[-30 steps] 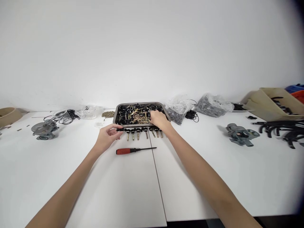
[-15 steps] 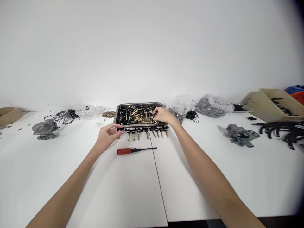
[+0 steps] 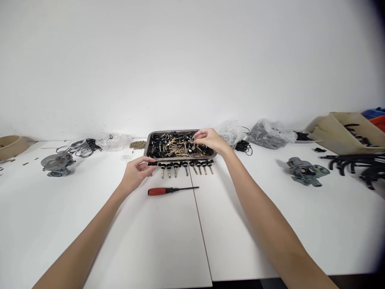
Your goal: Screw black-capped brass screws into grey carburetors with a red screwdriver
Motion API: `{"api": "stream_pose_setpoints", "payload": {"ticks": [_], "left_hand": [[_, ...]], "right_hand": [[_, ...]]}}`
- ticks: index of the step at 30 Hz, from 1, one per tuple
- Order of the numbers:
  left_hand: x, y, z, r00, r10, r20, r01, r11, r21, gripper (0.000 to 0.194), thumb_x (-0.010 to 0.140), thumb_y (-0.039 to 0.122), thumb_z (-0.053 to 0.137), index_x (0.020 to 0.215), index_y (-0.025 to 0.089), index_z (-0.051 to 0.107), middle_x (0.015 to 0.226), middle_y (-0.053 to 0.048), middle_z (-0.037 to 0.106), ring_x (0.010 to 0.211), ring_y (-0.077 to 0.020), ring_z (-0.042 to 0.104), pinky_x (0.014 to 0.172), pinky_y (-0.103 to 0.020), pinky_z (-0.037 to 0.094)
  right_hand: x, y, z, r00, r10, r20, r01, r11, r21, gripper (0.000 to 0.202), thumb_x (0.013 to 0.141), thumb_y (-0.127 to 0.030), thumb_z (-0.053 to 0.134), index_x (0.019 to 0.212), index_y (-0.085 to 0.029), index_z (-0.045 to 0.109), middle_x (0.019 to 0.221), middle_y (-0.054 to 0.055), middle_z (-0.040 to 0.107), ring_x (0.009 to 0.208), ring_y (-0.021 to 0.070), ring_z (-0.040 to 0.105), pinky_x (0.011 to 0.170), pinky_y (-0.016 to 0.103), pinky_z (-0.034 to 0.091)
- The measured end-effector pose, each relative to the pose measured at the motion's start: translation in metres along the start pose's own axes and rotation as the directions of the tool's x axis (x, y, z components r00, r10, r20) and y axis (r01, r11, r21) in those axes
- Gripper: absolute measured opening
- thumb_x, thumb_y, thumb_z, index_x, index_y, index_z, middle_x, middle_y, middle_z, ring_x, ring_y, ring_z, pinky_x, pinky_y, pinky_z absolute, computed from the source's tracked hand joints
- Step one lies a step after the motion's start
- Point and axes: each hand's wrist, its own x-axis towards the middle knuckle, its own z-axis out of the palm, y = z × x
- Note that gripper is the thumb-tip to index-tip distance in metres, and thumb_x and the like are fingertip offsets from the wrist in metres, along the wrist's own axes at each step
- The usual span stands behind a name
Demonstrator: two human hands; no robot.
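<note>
Along the near side of a metal tray [image 3: 180,159] runs a row of several black-headed screws [image 3: 175,170] with brass-coloured stems pointing toward me. At the row's left end, my left hand [image 3: 136,172] has its thumb and fingers closed around a black-headed piece [image 3: 152,163]; its stem is hidden. Over the tray's right part, my right hand [image 3: 212,140] pinches a brass-coloured stem [image 3: 194,145] hanging from its fingertips. Many loose black and brass-coloured parts [image 3: 173,145] fill the tray. Nearer to me lies a screwdriver [image 3: 158,191] with a red handle.
Grey carburetors stand at the left [image 3: 57,163] and right [image 3: 306,171]. Behind are a pile of small brass pieces [image 3: 138,145], plastic bags [image 3: 269,134] and black cables [image 3: 87,147]. Black hoses [image 3: 355,162] and a beige bin [image 3: 339,134] occupy the far right.
My right hand has risen slightly from the parts in the tray and moved a little to the right, with a brass-coloured stem now showing at its fingertips. My left hand has stayed put.
</note>
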Motion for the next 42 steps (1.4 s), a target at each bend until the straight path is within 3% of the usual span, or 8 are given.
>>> {"api": "stream_pose_setpoints", "payload": {"ticks": [14, 19, 23, 25, 28, 32, 36, 42], "left_hand": [[-0.001, 0.000, 0.002, 1.000, -0.006, 0.023, 0.006, 1.000, -0.012, 0.038, 0.072, 0.044, 0.077, 0.097, 0.018, 0.066, 0.054, 0.002, 0.059, 0.058, -0.0142, 0.058, 0.065, -0.029, 0.047], [0.000, 0.001, 0.004, 1.000, 0.001, 0.019, -0.001, 1.000, 0.001, 0.037, 0.072, 0.043, 0.077, 0.097, 0.018, 0.066, 0.052, 0.002, 0.056, 0.057, -0.0146, 0.058, 0.065, -0.029, 0.047], [0.001, -0.001, 0.005, 1.000, 0.017, 0.000, -0.017, 1.000, -0.018, 0.046, 0.069, 0.042, 0.079, 0.106, 0.019, 0.063, 0.080, -0.001, 0.064, 0.056, -0.0129, 0.060, 0.066, -0.032, 0.051], [0.002, -0.002, 0.006, 1.000, 0.031, -0.004, -0.031, 0.999, -0.044, 0.053, 0.067, 0.040, 0.080, 0.113, 0.021, 0.060, 0.097, -0.003, 0.062, 0.057, -0.0120, 0.062, 0.066, -0.033, 0.053], [0.001, -0.002, 0.008, 0.999, 0.045, 0.001, -0.045, 0.998, -0.053, 0.056, 0.067, 0.038, 0.079, 0.117, 0.022, 0.057, 0.099, -0.002, 0.060, 0.060, -0.0121, 0.063, 0.064, -0.032, 0.054], [0.000, -0.001, 0.010, 0.999, 0.042, 0.011, -0.041, 0.997, -0.063, 0.055, 0.066, 0.035, 0.079, 0.115, 0.021, 0.057, 0.097, -0.002, 0.060, 0.055, -0.0087, 0.058, 0.062, -0.031, 0.056], [-0.002, 0.000, 0.013, 0.998, 0.051, 0.031, -0.050, 0.998, -0.045, 0.050, 0.066, 0.033, 0.078, 0.111, 0.019, 0.060, 0.094, -0.002, 0.060, 0.055, -0.0083, 0.056, 0.061, -0.032, 0.058], [-0.003, 0.002, 0.014, 0.995, 0.082, 0.058, -0.085, 0.995, 0.052, 0.042, 0.069, 0.029, 0.074, 0.109, 0.019, 0.063, 0.093, -0.002, 0.061, 0.056, -0.0082, 0.055, 0.060, -0.029, 0.053]], "right_hand": [[0.002, 0.007, 0.009, 0.985, 0.030, 0.172, -0.007, 0.991, -0.130, 0.028, 0.069, -0.012, 0.069, 0.096, -0.012, 0.074, 0.084, 0.007, 0.072, 0.082, 0.0181, 0.066, 0.074, 0.024, 0.050], [-0.003, 0.003, 0.001, 0.987, -0.003, 0.158, 0.018, 0.995, -0.098, 0.027, 0.072, -0.015, 0.068, 0.099, -0.012, 0.073, 0.085, 0.007, 0.072, 0.080, 0.0173, 0.065, 0.075, 0.026, 0.049], [-0.014, -0.014, 0.000, 0.987, -0.090, 0.136, 0.092, 0.996, -0.010, 0.028, 0.078, -0.021, 0.065, 0.105, -0.012, 0.067, 0.088, 0.007, 0.071, 0.080, 0.0152, 0.065, 0.078, 0.027, 0.050], [-0.022, -0.026, 0.009, 0.979, -0.143, 0.148, 0.138, 0.989, 0.042, 0.027, 0.082, -0.021, 0.062, 0.107, -0.012, 0.065, 0.093, 0.007, 0.070, 0.085, 0.0142, 0.066, 0.081, 0.026, 0.051], [-0.036, -0.042, 0.032, 0.942, -0.216, 0.256, 0.195, 0.975, 0.105, 0.024, 0.087, -0.019, 0.053, 0.108, -0.013, 0.064, 0.093, 0.006, 0.069, 0.081, 0.0125, 0.067, 0.075, 0.024, 0.053], [-0.051, -0.052, 0.067, 0.859, -0.289, 0.423, 0.330, 0.944, -0.026, 0.031, 0.086, -0.013, 0.048, 0.111, -0.015, 0.066, 0.092, 0.004, 0.065, 0.064, 0.0086, 0.060, 0.057, 0.021, 0.047], [-0.058, -0.055, 0.084, 0.848, -0.334, 0.410, 0.412, 0.904, -0.115, 0.026, 0.081, -0.008, 0.051, 0.095, -0.014, 0.072, 0.089, 0.005, 0.064, 0.070, 0.0100, 0.055, 0.061, 0.022, 0.042], [-0.062, -0.060, 0.083, 0.843, -0.384, 0.377, 0.467, 0.870, -0.159, 0.027, 0.084, -0.008, 0.048, 0.094, -0.015, 0.073, 0.095, 0.005, 0.064, 0.080, 0.0115, 0.056, 0.069, 0.023, 0.041]]}}
